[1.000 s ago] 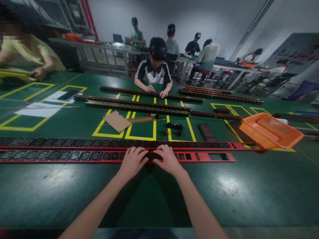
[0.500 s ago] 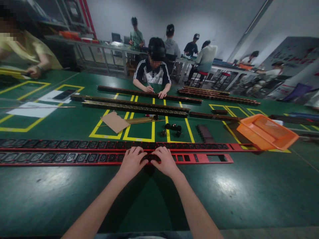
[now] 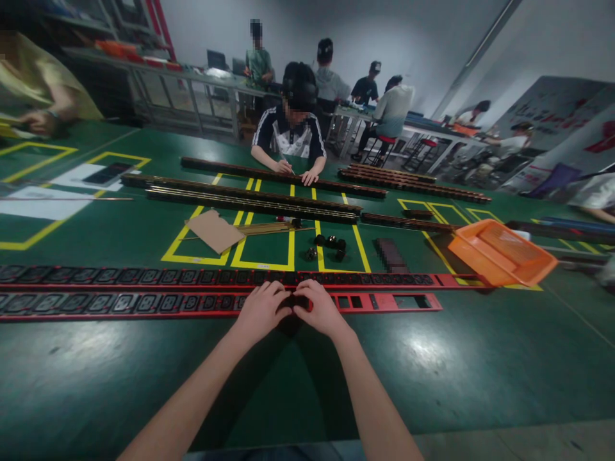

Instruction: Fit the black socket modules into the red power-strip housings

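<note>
Two long red strips lie side by side across the green table. The nearer red strip (image 3: 358, 302) carries a row of black sockets on its left and bare square openings on its right. Behind it, the farther red strip (image 3: 446, 282) is lined with black sockets. My left hand (image 3: 263, 308) and my right hand (image 3: 318, 307) meet over the nearer strip, fingers curled and thumbs almost touching. Between them they grip a small black part, mostly hidden by the fingers.
Beyond the strips lie small black parts (image 3: 340, 248), a cardboard piece (image 3: 216, 232), dark long bars (image 3: 254, 203) and a dark block (image 3: 390, 255). An orange tray (image 3: 502, 253) stands at the right. Opposite, a person (image 3: 291, 131) works with both hands on another bar.
The view has shifted slightly. My hands stay over the nearer strip, with the fingertips of both drawn a little more upright around the black part.
</note>
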Available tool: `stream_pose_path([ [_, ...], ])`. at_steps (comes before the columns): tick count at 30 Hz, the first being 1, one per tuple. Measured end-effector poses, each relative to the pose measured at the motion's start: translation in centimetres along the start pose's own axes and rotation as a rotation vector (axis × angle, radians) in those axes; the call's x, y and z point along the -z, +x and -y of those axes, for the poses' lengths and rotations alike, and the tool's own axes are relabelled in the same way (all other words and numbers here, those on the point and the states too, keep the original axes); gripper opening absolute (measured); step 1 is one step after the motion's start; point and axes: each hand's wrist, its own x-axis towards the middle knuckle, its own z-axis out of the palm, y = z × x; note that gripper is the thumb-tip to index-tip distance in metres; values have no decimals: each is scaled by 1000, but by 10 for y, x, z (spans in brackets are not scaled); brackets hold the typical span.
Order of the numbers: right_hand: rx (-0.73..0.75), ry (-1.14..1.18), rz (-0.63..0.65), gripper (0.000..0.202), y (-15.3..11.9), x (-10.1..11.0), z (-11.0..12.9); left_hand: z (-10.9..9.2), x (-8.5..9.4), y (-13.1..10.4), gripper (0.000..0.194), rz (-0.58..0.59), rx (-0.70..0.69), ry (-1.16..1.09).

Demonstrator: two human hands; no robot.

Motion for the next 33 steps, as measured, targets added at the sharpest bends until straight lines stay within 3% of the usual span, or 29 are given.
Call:
stream_pose_path([
  [7, -28, 16, 24, 31, 1, 4, 3, 0, 4, 7, 25, 47, 50, -38],
  [12, -9, -1, 55, 28, 1, 4, 1, 0, 1, 5, 22, 16, 15, 2],
  [15, -26, 72, 43, 30, 8, 9, -13, 0, -2, 0, 26, -32, -5, 15],
  [19, -196, 10, -253, 25, 35, 24, -49, 1, -4, -3, 30, -72, -33, 14],
  [21, -228, -32, -302, 29, 54, 32, -67, 0, -4, -4, 30, -82, -36, 9],
  [26, -222, -48, -213, 50, 90, 37, -93, 0, -4, -5, 30, -97, -34, -6],
  [33, -220, 102, -200, 33, 89, 34, -95, 0, -6, -6, 33, -94, -1, -9],
])
